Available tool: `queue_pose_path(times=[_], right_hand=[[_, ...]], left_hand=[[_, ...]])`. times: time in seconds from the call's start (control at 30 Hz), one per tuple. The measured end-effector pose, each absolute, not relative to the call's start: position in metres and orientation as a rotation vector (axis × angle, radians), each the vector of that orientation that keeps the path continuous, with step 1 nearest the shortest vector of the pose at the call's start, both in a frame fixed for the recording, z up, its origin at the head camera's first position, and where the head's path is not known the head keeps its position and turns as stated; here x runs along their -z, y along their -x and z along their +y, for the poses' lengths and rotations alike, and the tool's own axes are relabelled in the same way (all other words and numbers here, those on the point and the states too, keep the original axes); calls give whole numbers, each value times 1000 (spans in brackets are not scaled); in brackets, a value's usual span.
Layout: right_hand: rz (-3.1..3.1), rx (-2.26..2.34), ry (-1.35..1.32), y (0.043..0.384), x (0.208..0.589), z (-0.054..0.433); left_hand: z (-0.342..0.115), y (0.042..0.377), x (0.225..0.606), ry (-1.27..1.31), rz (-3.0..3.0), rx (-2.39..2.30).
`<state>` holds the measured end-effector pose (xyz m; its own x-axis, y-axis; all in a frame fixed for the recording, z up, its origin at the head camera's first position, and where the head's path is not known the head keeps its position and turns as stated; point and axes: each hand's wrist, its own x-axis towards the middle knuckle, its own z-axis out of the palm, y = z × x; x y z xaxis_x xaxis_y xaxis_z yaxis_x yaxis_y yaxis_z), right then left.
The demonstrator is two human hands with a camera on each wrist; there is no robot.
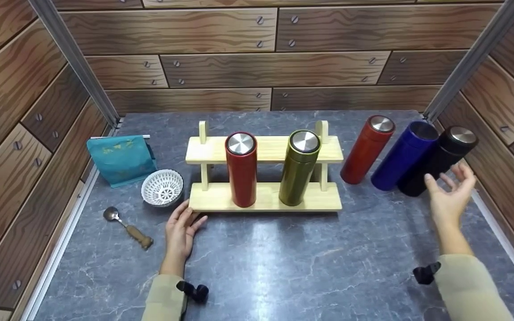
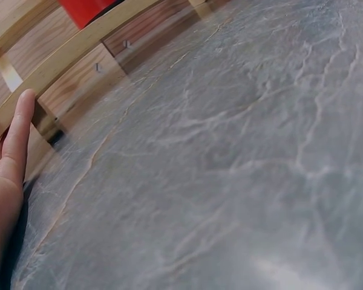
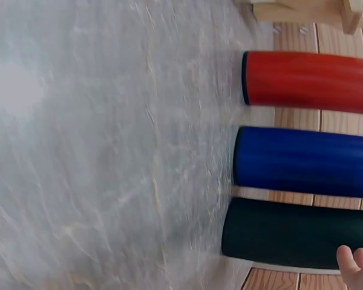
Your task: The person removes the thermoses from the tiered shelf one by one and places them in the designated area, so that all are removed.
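My left hand [image 1: 179, 234] touches the front left corner of a two-tier wooden rack [image 1: 263, 198], its fingers fairly straight. In the left wrist view a straight finger [image 2: 19, 136] lies along the rack's edge. A red thermos [image 1: 243, 176] and an olive-green thermos [image 1: 299, 171] stand upright on the lower tier. At the right, my right hand [image 1: 451, 196] is beside a black thermos [image 1: 426, 162], thumb and fingers spread. Fingertips overlap the black thermos [image 3: 284, 232] in the right wrist view; whether they touch it I cannot tell.
Left of the black thermos stand a blue thermos [image 1: 402, 156] and an orange-red thermos [image 1: 366, 151]. On the left lie a teal pouch [image 1: 121, 158], a white patterned bowl [image 1: 162, 187] and a spoon [image 1: 127, 227] with a wooden handle. Wood-patterned panels [image 1: 221, 73] enclose the table.
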<state>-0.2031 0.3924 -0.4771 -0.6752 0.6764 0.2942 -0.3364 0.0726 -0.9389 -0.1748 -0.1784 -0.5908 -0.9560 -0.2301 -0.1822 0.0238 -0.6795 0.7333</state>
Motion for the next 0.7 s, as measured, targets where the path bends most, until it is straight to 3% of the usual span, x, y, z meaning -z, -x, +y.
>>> queue_pose_path(times=[0.37, 0.7], right_hand=[[-1622, -1773, 82, 192, 489, 360], [-1728, -1808, -6, 179, 474, 318]], left_hand=[[-179, 175, 590, -383, -1196, 2719], [-178, 174, 590, -389, -1198, 2723]])
